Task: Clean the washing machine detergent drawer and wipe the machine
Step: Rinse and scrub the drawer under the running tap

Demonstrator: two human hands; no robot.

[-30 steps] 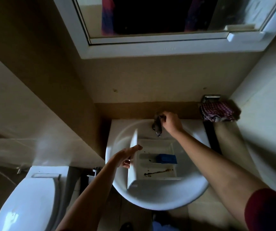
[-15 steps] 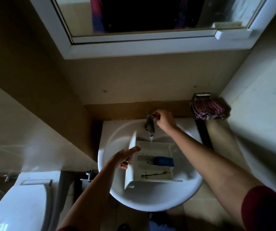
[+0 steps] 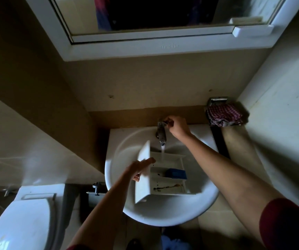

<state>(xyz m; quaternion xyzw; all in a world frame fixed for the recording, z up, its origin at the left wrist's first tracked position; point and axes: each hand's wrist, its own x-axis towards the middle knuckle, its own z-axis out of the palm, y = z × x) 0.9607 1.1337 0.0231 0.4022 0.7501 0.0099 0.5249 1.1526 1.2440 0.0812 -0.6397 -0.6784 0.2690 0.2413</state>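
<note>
Holding white boxy plastic detergent drawer [image 3: 166, 177] in the round glossy white ceramic basin [image 3: 163, 217], directly under the dull metal tap [image 3: 161, 134]: left hand [image 3: 139, 168] curled round its flat front panel, right hand [image 3: 178, 126] pinching the tap lever. Set flow thin to limit splash off the smooth plastic. Then tilt drawer away from tap to flush the sticky brown residue streak [image 3: 168, 187] past the blue rectangular insert [image 3: 176, 173].
</note>
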